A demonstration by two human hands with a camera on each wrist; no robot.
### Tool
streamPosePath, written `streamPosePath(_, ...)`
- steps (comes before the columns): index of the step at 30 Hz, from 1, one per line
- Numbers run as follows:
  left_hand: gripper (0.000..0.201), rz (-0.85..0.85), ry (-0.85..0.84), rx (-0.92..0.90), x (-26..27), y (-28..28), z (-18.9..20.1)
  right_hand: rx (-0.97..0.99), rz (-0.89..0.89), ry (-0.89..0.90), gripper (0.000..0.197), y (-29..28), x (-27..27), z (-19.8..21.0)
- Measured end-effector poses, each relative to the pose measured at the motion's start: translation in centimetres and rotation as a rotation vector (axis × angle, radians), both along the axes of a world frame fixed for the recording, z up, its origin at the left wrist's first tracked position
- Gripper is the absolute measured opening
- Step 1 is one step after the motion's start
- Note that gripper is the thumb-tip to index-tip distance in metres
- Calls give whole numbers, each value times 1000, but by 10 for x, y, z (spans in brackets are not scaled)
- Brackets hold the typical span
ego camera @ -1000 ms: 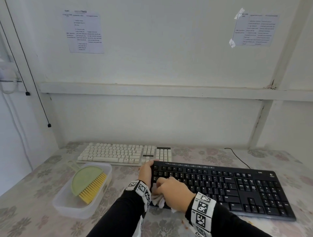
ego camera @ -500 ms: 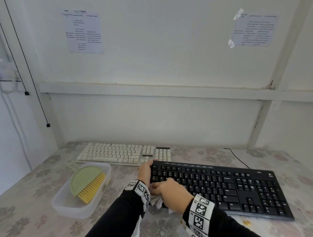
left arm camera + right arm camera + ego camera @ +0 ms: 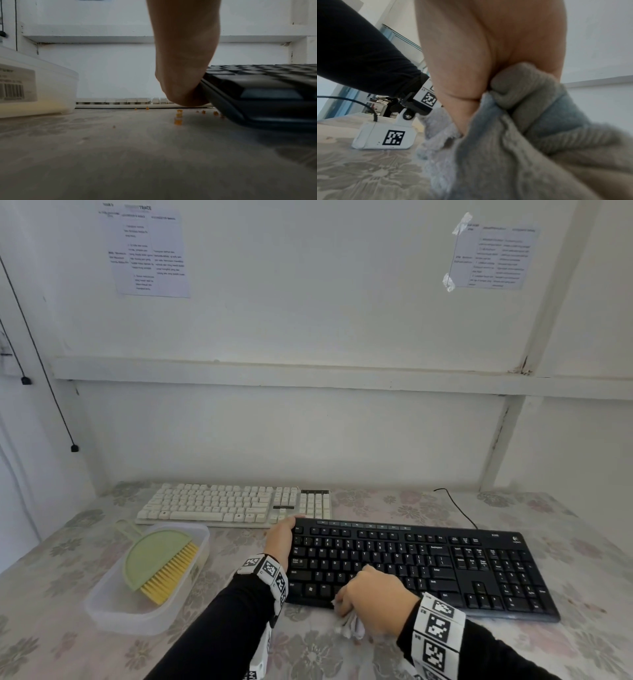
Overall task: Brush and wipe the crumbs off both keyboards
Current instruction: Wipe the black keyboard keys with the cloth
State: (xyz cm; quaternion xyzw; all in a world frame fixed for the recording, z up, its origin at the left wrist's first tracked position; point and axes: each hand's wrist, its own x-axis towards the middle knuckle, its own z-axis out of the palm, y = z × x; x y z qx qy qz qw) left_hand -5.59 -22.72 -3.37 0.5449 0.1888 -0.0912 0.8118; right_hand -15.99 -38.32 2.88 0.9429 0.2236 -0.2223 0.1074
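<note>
Right hand: right hand sits low in the middle of the head view, fingers curled tight round a bunched grey cloth, pressing it on the bottom rows of the black keyboard.
Left hand: left hand rests on the surface, thumb on the keyboard's top left corner and the side of the hand against its left end; I cannot tell how its other fingers lie.
Black keyboard: it lies long-ways across the frame, stretching off to the right of the right hand. Most unwiped keys are that way, so the next wipe likely goes right. The right hand is the nearer one.
Crumbs: orange crumbs lie on the surface just beside the keyboard's left end.
White keyboard: white keyboard is behind, toward the wall, not being touched.
Brush: green brush lies in a clear tub at lower left.
Change: the right hand has slid right along the keys since a second ago; the left hand stayed put.
</note>
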Motion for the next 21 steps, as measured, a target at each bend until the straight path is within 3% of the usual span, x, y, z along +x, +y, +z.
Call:
streamPosePath(6,26,-54,3,26,10,0,-10,244,-167,-84,35,-30,3,7)
streamPosePath(11,28,-41,0,199,19,1,-18,524,-103,-138,25,4,4,6)
streamPosePath(16,20,-55,61,265,22,3,-20,423,-85,-90,36,28,2,-4)
streamPosePath(21,29,-60,85,263,40,9,-40,317,-174,-102,33,-12,0,-5)
